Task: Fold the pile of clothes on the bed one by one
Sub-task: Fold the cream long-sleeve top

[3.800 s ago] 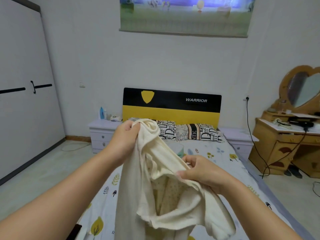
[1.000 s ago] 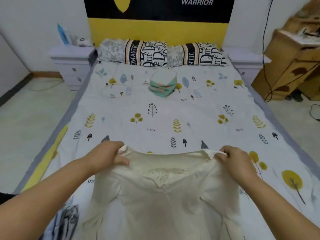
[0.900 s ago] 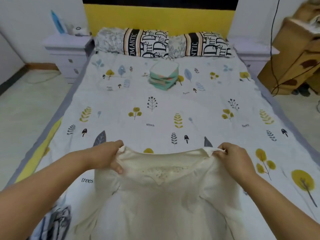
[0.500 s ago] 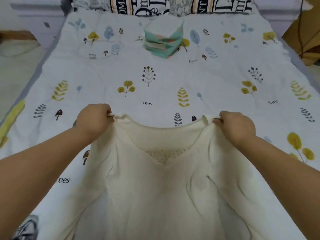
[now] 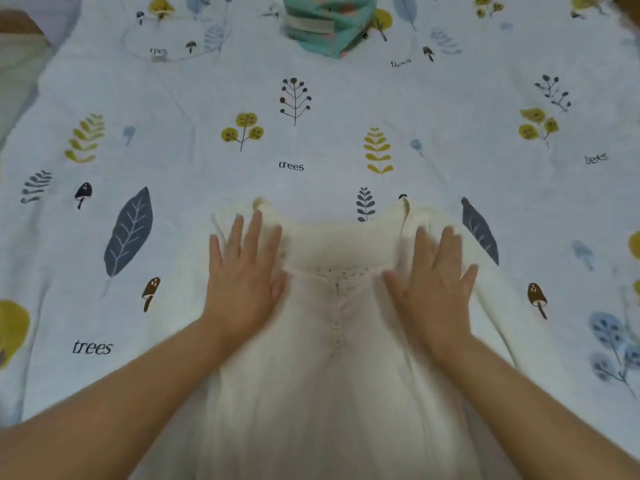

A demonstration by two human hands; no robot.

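A cream top (image 5: 332,368) lies spread on the bed sheet (image 5: 311,140), neckline away from me, small buttons running down its middle. My left hand (image 5: 244,271) lies flat on its left shoulder with fingers straight. On the right shoulder my right hand (image 5: 434,278) presses flat in the same way. Neither hand grips the fabric. The lower part of the top runs out of view at the bottom edge.
A folded stack of teal and patterned clothes (image 5: 329,26) sits on the bed beyond the top, at the upper edge of view. The sheet is pale with leaf, tree and mushroom prints. Floor (image 5: 17,64) shows at the far left.
Both hands have let go of the top's shoulders and now lie flat on it. The top has been laid down on the sheet, and my view has tilted further down.
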